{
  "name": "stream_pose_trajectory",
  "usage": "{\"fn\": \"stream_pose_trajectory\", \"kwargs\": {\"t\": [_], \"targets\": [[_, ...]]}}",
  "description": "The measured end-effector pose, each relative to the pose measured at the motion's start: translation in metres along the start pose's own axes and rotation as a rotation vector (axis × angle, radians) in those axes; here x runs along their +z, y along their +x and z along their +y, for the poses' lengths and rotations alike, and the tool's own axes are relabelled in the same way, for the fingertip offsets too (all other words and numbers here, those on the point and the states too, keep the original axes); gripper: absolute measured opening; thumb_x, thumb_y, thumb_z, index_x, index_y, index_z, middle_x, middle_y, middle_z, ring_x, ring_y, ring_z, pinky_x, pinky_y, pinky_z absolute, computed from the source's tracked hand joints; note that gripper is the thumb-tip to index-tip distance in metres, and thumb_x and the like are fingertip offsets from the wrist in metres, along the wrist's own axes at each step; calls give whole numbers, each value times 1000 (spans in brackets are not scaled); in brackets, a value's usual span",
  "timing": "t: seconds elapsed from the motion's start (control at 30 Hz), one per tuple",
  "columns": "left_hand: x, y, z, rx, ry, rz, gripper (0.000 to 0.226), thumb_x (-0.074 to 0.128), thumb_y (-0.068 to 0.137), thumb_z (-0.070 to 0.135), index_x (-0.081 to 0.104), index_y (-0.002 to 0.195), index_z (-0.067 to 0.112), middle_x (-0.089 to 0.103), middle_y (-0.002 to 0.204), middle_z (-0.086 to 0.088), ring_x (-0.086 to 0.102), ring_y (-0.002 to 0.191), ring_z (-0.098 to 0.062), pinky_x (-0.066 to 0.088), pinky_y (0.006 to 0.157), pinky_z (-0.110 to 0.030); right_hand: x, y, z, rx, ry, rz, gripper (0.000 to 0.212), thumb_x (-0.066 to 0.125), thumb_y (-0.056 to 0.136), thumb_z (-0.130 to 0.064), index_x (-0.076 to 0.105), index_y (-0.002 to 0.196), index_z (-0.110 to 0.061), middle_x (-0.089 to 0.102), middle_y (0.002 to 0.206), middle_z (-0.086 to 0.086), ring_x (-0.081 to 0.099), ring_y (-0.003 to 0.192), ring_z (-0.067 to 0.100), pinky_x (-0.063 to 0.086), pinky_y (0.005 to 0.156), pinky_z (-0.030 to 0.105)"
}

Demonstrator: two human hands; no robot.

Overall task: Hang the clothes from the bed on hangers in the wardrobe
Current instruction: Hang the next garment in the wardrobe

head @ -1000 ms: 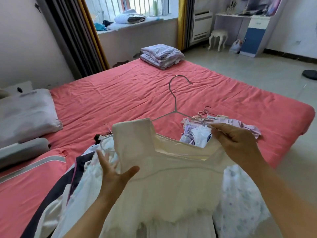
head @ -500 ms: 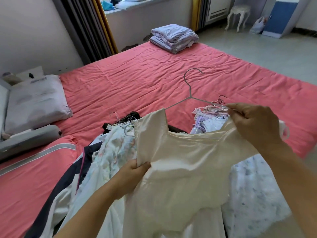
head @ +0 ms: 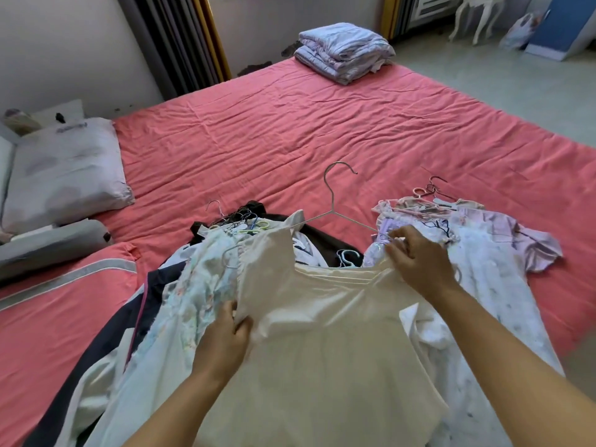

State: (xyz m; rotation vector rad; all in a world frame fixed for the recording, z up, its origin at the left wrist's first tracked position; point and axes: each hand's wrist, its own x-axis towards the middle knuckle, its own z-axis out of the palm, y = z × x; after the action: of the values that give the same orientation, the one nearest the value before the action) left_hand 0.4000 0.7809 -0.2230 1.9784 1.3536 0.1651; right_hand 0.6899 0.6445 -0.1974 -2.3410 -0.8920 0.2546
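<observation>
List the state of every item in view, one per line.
cream dress: partly on the hanger, held up over the piles
wire hanger: inside the dress neck, hook free
left hand: grips the dress side
right hand: pinches the dress shoulder
floral garment pile: heaped on the bed
lilac dress pile: lying flat, hangers on top
quilt: folded
pillow: lying flat

Cream dress: satin-like, square pleated neckline, spread front-up over the near clothes. Wire hanger: thin, silver; hook points toward the far bed edge, arms run into the dress's shoulders. Left pile: pale floral garment, dark navy and brown pieces, several hangers on top. Right pile: lilac and white floral dresses, pink hangers at the top. All lie on the coral bed.
</observation>
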Motion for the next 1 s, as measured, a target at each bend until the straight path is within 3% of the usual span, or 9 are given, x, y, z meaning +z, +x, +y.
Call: {"fn": "stream_pose_trajectory", "kwargs": {"t": [0.13, 0.23, 0.4, 0.53, 0.6, 0.67, 0.77, 0.9, 1.0], "targets": [[22, 27, -6, 46, 104, 58, 75, 56, 92, 24, 8, 150, 22, 22, 154, 0, 25, 140, -20, 30, 105, -34, 47, 28, 28, -93, -62, -179, 70, 83, 63, -39, 39, 112, -12, 48, 100, -4, 49, 101, 19, 19, 85, 28], [42, 45, -20, 110, 344, -74, 73, 50, 94, 36, 2, 150, 30, 5, 158, 3, 5, 145, -17, 21, 112, -33, 87, 53, 55, -122, -141, -297, 80, 79, 55, -49, 34, 113, -19, 44, 110, -2, 44, 108, 23, 15, 80, 27], [76, 57, -48, 139, 632, -313, 61, 47, 94, 45, 18, 147, 37, -8, 158, 2, -8, 146, -17, 6, 116, -33, 139, 83, 89, -141, -253, -289, 78, 74, 57, -41, 42, 125, -20, 46, 114, 6, 39, 115, 27, 19, 92, 32], [90, 56, -74, 47, 672, -463, 64, 46, 93, 49, 14, 148, 38, -12, 157, 7, -9, 145, -16, 6, 118, -38, 179, 82, 105, -64, -458, -276, 81, 67, 78, -28, 24, 146, -23, 28, 142, 11, 17, 135, 30, -5, 108, 47], [92, 54, -83, 42, 692, -487, 65, 45, 93, 50, 13, 148, 38, -10, 158, 7, -5, 145, -15, 8, 118, -37, 191, 71, 103, -87, -424, -152, 64, 59, 78, -17, 41, 139, -16, 41, 139, 15, 28, 133, 35, 5, 108, 57], [91, 53, -86, 27, 692, -501, 64, 45, 94, 49, 13, 149, 37, -10, 158, 7, -4, 146, -15, 9, 117, -34, 194, 53, 100, -136, -362, -2, 51, 50, 79, -30, 56, 127, -13, 55, 128, 15, 44, 124, 37, 17, 104, 55], [88, 52, -83, 30, 672, -480, 62, 44, 94, 48, 15, 148, 36, -6, 158, 7, 1, 146, -16, 13, 116, -33, 194, 11, 94, -200, -300, 61, 54, 40, 84, -46, 56, 127, -16, 54, 132, 12, 40, 125, 31, 19, 102, 50], [85, 49, -68, 66, 651, -446, 62, 45, 94, 48, 20, 148, 34, 1, 159, 6, 8, 145, -15, 19, 116, -35, 197, -35, 100, -148, -445, -255, 66, 28, 82, -57, 50, 134, -21, 47, 141, 11, 40, 131, 33, 15, 105, 50], [81, 38, -52, 111, 620, -436, 59, 46, 94, 46, 24, 147, 33, 5, 158, 5, 10, 145, -14, 18, 115, -31, 186, -43, 104, -84, -554, -588, 64, 18, 91, -57, 24, 147, -27, 17, 157, 1, 14, 144, 24, -3, 111, 49]]}}
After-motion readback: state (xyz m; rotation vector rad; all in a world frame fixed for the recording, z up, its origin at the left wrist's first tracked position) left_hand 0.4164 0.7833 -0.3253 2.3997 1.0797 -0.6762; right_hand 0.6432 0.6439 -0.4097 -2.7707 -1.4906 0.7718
